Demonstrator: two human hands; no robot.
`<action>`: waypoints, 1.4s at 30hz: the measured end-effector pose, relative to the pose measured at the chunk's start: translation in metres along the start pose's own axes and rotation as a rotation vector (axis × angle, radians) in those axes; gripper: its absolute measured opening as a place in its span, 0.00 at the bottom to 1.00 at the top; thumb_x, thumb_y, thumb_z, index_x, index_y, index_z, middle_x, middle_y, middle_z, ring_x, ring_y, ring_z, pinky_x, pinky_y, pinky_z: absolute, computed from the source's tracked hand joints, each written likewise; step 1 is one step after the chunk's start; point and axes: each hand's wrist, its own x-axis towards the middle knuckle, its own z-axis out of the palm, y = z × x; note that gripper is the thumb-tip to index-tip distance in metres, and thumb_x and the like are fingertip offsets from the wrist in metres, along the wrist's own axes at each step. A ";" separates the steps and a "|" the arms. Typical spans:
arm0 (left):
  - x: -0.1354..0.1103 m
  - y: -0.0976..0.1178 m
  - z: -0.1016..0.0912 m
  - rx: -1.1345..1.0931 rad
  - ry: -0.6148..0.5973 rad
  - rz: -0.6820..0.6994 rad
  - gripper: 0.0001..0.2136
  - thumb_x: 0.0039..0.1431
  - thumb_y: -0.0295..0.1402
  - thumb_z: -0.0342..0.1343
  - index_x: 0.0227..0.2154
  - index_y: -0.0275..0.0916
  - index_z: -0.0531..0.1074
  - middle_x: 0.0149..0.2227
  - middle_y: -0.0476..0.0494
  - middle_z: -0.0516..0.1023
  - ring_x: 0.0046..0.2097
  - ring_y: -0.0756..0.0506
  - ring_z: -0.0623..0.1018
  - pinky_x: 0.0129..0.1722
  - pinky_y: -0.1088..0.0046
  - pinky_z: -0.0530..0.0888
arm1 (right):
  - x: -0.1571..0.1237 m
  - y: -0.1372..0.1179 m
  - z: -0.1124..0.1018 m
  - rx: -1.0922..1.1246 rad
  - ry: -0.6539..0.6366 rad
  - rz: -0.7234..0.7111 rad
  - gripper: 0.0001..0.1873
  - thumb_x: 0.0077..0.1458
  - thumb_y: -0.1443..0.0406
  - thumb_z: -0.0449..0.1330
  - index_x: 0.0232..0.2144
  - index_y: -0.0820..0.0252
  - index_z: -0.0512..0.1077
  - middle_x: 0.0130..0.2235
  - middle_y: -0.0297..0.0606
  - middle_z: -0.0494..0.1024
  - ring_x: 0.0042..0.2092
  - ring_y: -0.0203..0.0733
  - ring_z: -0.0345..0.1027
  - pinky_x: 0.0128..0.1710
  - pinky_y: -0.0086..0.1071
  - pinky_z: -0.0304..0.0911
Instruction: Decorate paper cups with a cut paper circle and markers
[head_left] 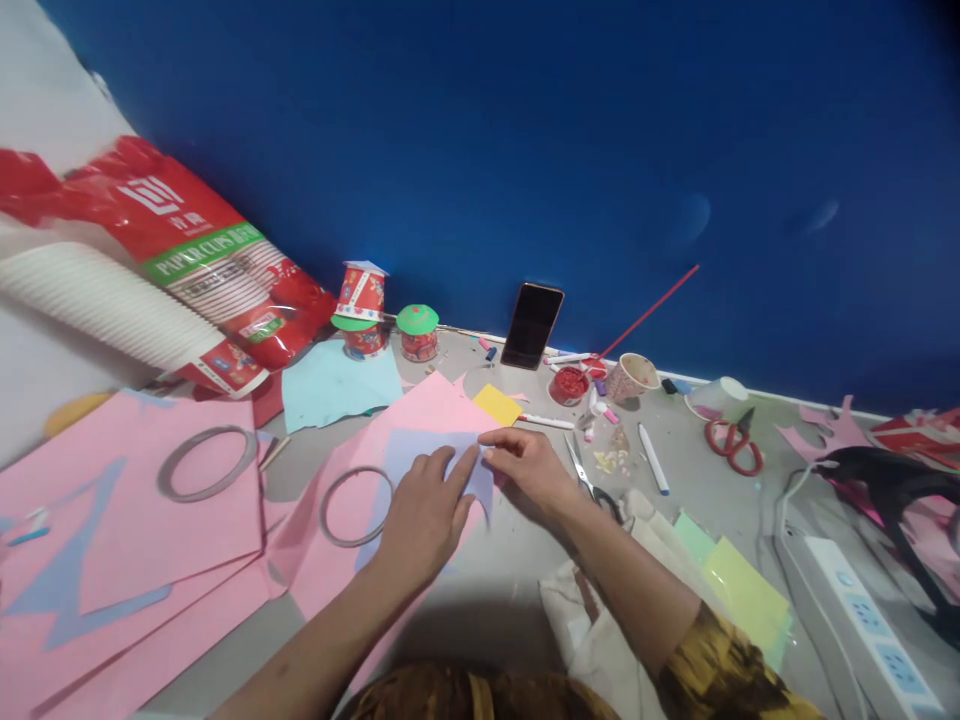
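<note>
A lavender paper sheet [403,452] lies over pink paper [431,400] in the middle of the table. My left hand [427,505] rests on the lavender sheet with its fingers stretched out, holding it down. At the sheet's upper right corner, my right hand [529,468] pinches the edge between thumb and forefinger, close to my left fingertips. A thin roll of tape [325,512] sits on the paper just left of my left hand. Small scissors [581,465] lie to the right of my right hand, partly hidden by that arm.
Paper cup packs [217,260] lean at the left, near decorated cups [362,300] and a larger tape roll [169,470]. A phone [532,325] stands against the blue wall. Rightward are a red paint cup [568,386], red-handled scissors [731,445] and a power strip [862,620].
</note>
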 end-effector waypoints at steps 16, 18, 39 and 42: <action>0.002 0.015 -0.006 0.128 -0.147 -0.037 0.23 0.69 0.36 0.57 0.66 0.45 0.72 0.64 0.32 0.72 0.51 0.32 0.73 0.46 0.53 0.74 | -0.036 0.009 0.015 -0.660 -0.172 -0.413 0.45 0.67 0.50 0.63 0.75 0.65 0.54 0.73 0.60 0.64 0.75 0.60 0.54 0.73 0.56 0.56; 0.002 0.016 -0.009 0.131 -0.149 -0.036 0.28 0.68 0.34 0.58 0.70 0.46 0.68 0.66 0.31 0.70 0.53 0.31 0.73 0.49 0.51 0.75 | -0.036 0.021 0.013 -0.735 -0.166 -0.411 0.43 0.69 0.50 0.62 0.74 0.68 0.56 0.74 0.61 0.61 0.77 0.59 0.51 0.75 0.56 0.52; -0.088 -0.070 -0.049 -0.118 0.174 -0.194 0.15 0.71 0.39 0.49 0.33 0.43 0.78 0.43 0.39 0.83 0.48 0.36 0.80 0.50 0.56 0.76 | -0.030 0.025 0.012 -0.924 -0.083 -0.419 0.33 0.68 0.61 0.62 0.70 0.68 0.64 0.74 0.59 0.62 0.76 0.61 0.52 0.74 0.58 0.53; -0.083 -0.069 -0.056 -0.173 0.235 -0.234 0.14 0.72 0.41 0.49 0.36 0.44 0.77 0.44 0.40 0.83 0.50 0.37 0.81 0.54 0.57 0.76 | -0.030 0.024 0.011 -0.914 -0.084 -0.425 0.33 0.68 0.61 0.63 0.71 0.67 0.64 0.73 0.59 0.63 0.76 0.60 0.53 0.73 0.58 0.54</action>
